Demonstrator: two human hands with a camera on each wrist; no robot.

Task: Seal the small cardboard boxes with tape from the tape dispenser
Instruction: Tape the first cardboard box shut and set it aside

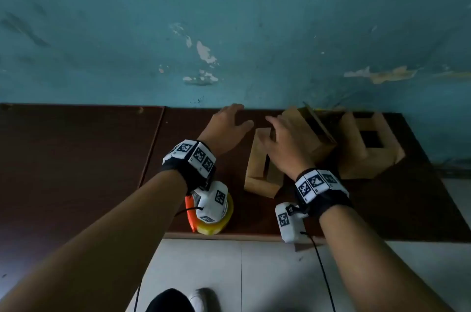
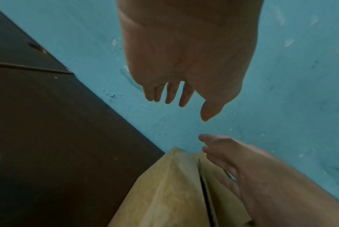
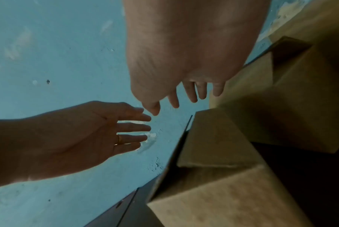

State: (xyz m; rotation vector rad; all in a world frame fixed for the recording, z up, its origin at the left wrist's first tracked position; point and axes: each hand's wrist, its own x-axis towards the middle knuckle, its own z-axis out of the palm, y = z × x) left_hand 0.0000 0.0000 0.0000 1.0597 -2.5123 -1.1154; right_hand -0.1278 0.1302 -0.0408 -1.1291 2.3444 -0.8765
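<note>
**Both hands out over the boxes, nothing gripped**

My left hand hovers above the dark brown bench, fingers straight and a little spread, holding nothing. From the right wrist camera I see its palm turned up towards the lens, with a thin ring on one finger. It sits just left of the nearest cardboard box, apart from it.

My right hand reaches over that same box, fingers extended and relaxed, not curled round anything. Its fingertips lie over the far end of the box, near the second box behind it; I cannot tell whether they touch the cardboard. The two hands are close together, my thumbs nearly meeting in the wrist views.

The nearest box lies with its flaps standing open, a dark slit showing between them. The second box stands just behind and to the right, tilted, with one flap up. A third box sits further right against the blue wall, its top open and flaps spread out.

The tape dispenser, orange with a yellow roll, stands at the near edge of the bench, below my left wrist and partly hidden by the wrist camera. It is apart from the boxes, and neither hand is on it.

Below the bench edge there is pale tiled floor and the toe of my shoe.
</note>
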